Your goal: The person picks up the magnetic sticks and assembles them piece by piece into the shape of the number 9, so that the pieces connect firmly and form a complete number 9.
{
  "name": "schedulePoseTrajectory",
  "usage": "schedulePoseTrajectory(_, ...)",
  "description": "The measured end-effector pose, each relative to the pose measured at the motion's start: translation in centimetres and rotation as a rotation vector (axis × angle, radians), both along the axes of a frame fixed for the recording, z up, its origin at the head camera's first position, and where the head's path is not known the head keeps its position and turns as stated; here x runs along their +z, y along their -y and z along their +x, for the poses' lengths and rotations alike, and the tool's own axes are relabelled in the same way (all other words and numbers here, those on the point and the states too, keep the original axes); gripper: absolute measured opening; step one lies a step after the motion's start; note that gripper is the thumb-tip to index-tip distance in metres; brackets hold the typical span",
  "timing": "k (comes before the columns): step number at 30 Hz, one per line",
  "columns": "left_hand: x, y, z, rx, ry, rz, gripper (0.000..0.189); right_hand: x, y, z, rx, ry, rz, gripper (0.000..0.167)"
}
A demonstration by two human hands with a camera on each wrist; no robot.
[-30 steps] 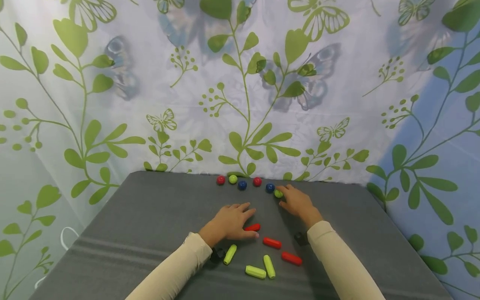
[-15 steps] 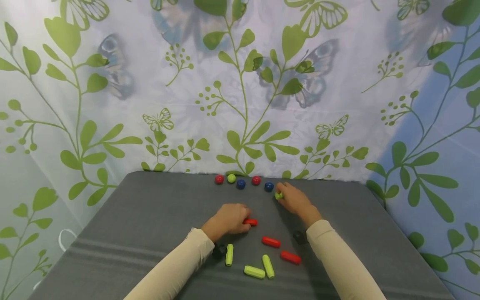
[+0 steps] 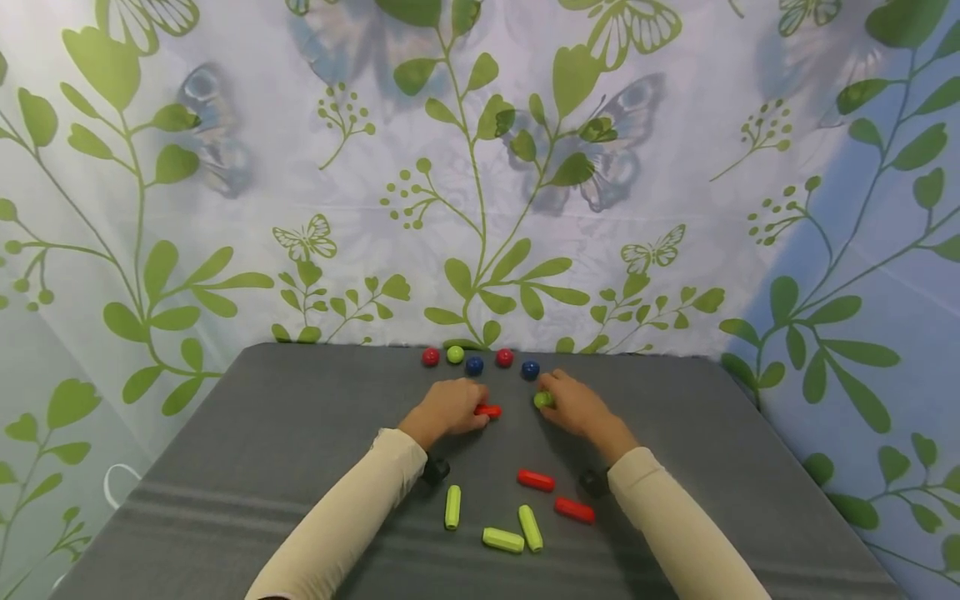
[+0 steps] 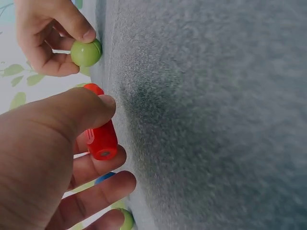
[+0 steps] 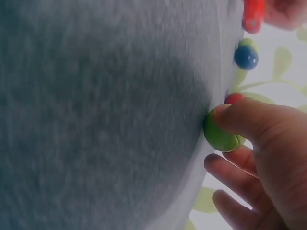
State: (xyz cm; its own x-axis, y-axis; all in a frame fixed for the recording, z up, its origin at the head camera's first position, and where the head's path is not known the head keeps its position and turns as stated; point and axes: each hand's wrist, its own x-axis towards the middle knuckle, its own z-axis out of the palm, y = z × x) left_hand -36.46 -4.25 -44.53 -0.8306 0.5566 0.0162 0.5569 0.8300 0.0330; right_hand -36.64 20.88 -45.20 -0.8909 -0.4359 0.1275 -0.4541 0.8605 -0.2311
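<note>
1. The left grip (image 3: 450,404) pinches a red stick (image 4: 101,139) between thumb and fingers, out over the table (image 3: 225,467), short of the row of balls at the back edge. The stick's ends are free, so uneven pressure could make it swivel.
2. The right grip (image 3: 577,407) has a green ball (image 5: 222,132) between thumb and fingertips, near the back edge and right of the row. The ball looks smooth; a squeeze off its middle could shoot it out, and it would probably roll. Whether it touches the table I cannot tell.
3. The nearer blue ball (image 3: 531,369) sits just beyond the right fingers, another blue ball (image 3: 474,365) just beyond the left. A careless knuckle could knock either towards the back edge, where the curtain (image 3: 345,275) may or may not stop it.
4. If stick and ball were brought together, the thumbs could hide the ends and spoil the aim.
5. Towards the front edge, loose red sticks (image 3: 574,510) and green sticks (image 3: 503,540) lie between the forearms; a dragging sleeve (image 3: 660,508) could scatter them.
</note>
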Motion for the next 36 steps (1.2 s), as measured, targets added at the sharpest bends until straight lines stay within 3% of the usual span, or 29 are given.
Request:
schedulePoseTrajectory(13,-0.2,-1.5,-1.5,0.009,0.018,-0.006,0.02,0.0,2.4,0.6,0.075,0.017,-0.047,0.025)
schedulePoseTrajectory(28,-0.2,-2.1,-1.9,0.014,0.025,-0.04,0.02,0.0,3.3,0.7,0.054,0.045,-0.071,0.028)
schedulePoseTrajectory(36,-0.5,-1.4,-2.0,0.016,0.035,0.003,0.025,-0.1,3.3,0.5,0.047,0.049,-0.075,0.026)
